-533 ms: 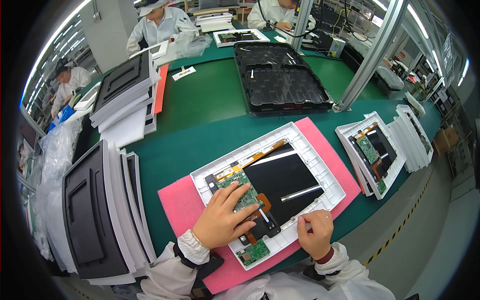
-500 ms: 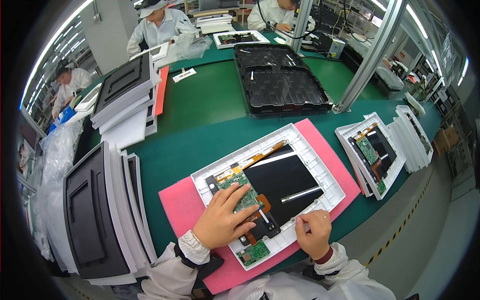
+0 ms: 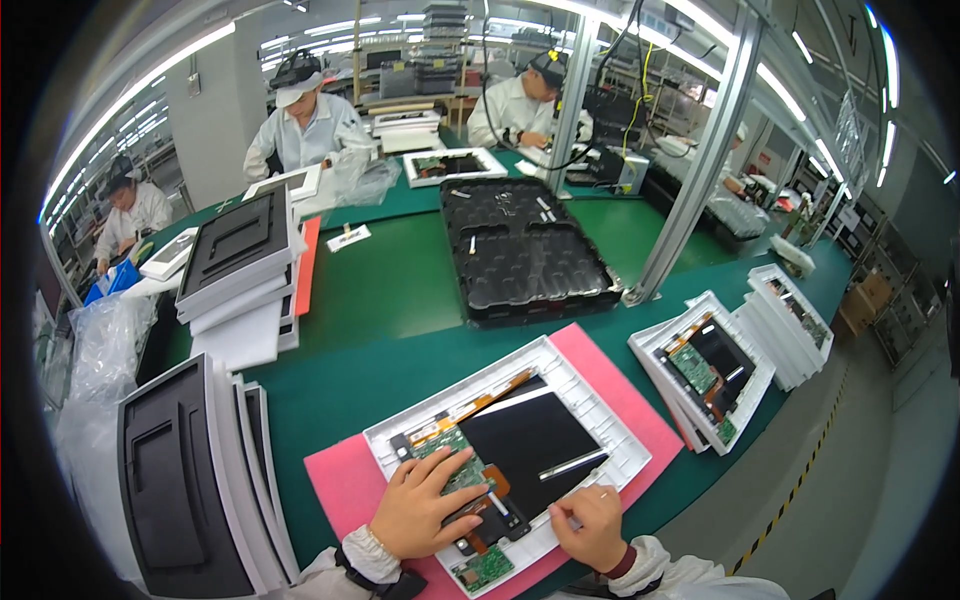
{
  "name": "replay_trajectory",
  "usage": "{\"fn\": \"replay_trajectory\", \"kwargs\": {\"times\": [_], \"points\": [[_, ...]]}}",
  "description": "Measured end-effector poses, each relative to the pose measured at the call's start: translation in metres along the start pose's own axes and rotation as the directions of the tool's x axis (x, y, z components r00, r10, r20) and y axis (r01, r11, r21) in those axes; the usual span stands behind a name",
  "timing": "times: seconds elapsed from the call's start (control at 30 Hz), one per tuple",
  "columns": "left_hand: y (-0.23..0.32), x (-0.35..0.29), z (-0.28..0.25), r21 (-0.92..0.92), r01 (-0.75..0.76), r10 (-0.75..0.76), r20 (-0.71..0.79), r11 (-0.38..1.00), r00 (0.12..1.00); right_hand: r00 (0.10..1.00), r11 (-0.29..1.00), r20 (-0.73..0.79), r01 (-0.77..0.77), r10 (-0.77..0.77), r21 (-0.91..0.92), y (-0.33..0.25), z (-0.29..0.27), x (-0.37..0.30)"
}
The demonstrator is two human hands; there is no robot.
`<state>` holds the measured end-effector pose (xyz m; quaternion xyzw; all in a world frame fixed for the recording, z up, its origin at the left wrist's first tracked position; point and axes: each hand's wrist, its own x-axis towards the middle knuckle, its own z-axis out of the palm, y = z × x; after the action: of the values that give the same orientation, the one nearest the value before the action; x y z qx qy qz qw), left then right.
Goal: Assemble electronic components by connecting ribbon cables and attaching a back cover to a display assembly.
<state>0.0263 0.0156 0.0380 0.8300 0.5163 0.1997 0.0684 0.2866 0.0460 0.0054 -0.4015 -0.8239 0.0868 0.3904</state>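
Note:
A white plastic frame [image 3: 600,425] holding a black display panel [image 3: 530,440] lies tilted on a pink foam pad [image 3: 335,480] in front of me. My left hand [image 3: 425,510] rests with fingers spread over the green circuit board [image 3: 450,447] on the panel's left side. Its fingertips reach toward an orange flat cable [image 3: 497,478]. At the frame's near right edge is my right hand [image 3: 590,530], its fingers curled with thumb and forefinger close together. What they pinch, if anything, is too small to make out. A smaller green board [image 3: 485,570] sits at the frame's near corner.
Stacked black-backed panels [image 3: 165,480] stand at the left, with another stack [image 3: 240,240] behind. A black plastic tray [image 3: 530,255] lies beyond the pad. More open frames [image 3: 705,370] lean at the right, near a metal post [image 3: 690,160]. Co-workers sit across the bench.
The view has tilted upward, so the bench things appear lower and more of the room shows. Both hands keep nearly the same places on the frame.

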Motion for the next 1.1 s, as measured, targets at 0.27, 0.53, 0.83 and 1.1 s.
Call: {"fn": "replay_trajectory", "kwargs": {"times": [0.27,0.53,0.83,1.1], "points": [[0.010,0.003,-0.012,-0.104,0.034,-0.031,0.021,0.994,0.999,0.992,0.996,-0.091,0.084,-0.084,-0.002,-0.003,-0.002,0.003],[-0.003,0.001,-0.002,-0.324,0.031,-0.092,-0.174,0.946,0.980,0.991,0.999,-0.128,0.042,-0.037,0.030,-0.004,-0.002,0.009],[-0.030,-0.010,0.024,-0.451,0.309,-0.526,-0.511,0.837,0.679,1.000,0.998,-0.022,-0.009,0.011,0.062,0.000,-0.005,0.007],[-0.037,-0.014,0.032,-0.548,0.325,-0.600,-0.452,0.771,0.661,0.999,0.998,-0.027,0.030,-0.029,0.057,0.001,-0.003,0.005]]}}
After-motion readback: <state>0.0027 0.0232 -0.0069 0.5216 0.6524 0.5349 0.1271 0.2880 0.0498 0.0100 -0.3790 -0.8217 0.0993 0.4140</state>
